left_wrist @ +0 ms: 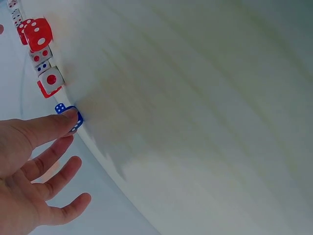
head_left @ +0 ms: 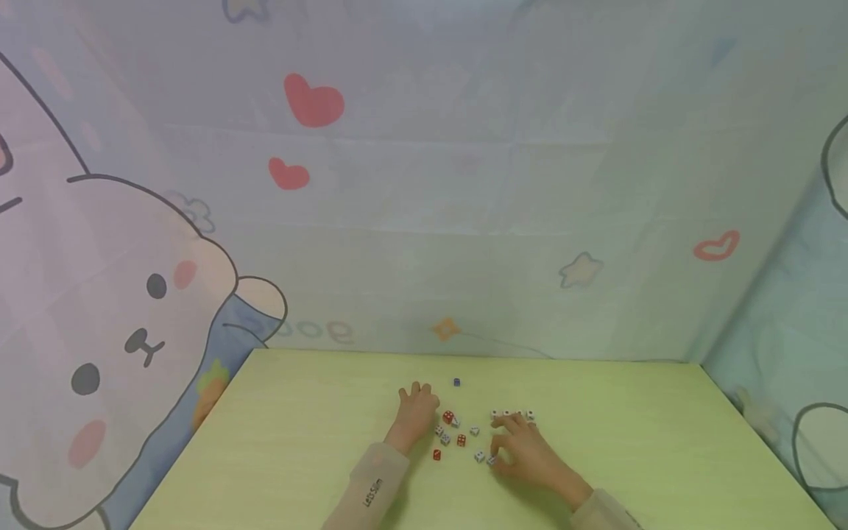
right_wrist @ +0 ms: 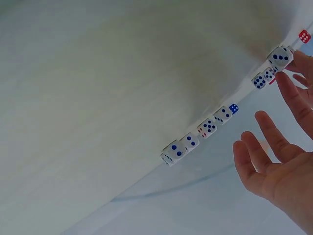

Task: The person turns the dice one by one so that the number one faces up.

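Observation:
My left hand point(head_left: 417, 412) is at the left side of a loose group of dice. In the left wrist view its thumb and index finger pinch a blue die point(left_wrist: 78, 119) with white pips, partly covered by the thumb; the other fingers are spread. My right hand point(head_left: 526, 453) is at the right of the group. Its thumb and index finger pinch a white die point(right_wrist: 280, 58) with blue pips, close to the tabletop. Beside that die stands another white die point(head_left: 480, 456). Behind the right hand is a row of several white dice point(head_left: 495, 414), partly hidden by the fingers.
Between the hands lie red dice point(head_left: 461, 440) and white dice point(head_left: 474, 430). A separate blue die point(head_left: 456, 382) sits farther back. The light yellow-green table point(head_left: 278, 427) ends at a cloth backdrop point(head_left: 424, 184) printed with hearts and a cartoon animal.

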### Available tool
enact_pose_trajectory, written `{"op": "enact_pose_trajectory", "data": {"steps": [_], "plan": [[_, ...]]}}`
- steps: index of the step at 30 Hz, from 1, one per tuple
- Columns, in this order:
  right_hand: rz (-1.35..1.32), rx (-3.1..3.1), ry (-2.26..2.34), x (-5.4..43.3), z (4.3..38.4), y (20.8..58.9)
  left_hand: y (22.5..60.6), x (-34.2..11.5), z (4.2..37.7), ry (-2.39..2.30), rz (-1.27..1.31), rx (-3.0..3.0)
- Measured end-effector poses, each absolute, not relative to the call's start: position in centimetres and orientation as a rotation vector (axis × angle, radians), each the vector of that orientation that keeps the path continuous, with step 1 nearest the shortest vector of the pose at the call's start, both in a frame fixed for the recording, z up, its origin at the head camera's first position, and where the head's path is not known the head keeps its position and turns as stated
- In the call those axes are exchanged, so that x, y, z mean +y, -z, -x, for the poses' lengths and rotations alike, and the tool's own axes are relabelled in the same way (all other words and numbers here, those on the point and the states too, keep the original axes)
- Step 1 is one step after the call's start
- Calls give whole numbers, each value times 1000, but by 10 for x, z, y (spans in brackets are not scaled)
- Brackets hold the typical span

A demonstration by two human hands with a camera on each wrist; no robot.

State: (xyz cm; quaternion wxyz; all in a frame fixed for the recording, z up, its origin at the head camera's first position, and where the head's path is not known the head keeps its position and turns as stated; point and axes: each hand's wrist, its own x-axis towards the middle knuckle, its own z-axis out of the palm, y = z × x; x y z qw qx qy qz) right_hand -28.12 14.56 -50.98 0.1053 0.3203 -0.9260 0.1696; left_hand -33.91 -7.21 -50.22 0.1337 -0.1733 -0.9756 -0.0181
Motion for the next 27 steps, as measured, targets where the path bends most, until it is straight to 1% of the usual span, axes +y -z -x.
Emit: {"op": "enact_pose_trajectory", "data": {"steps": [10,27], "plan": [[-916,-2762,-420,140,282,509,507,-72,341,52,511,-2805],[-872,-2765,-438,145,286,503,504,-72,339,35,512,-2815]]}}
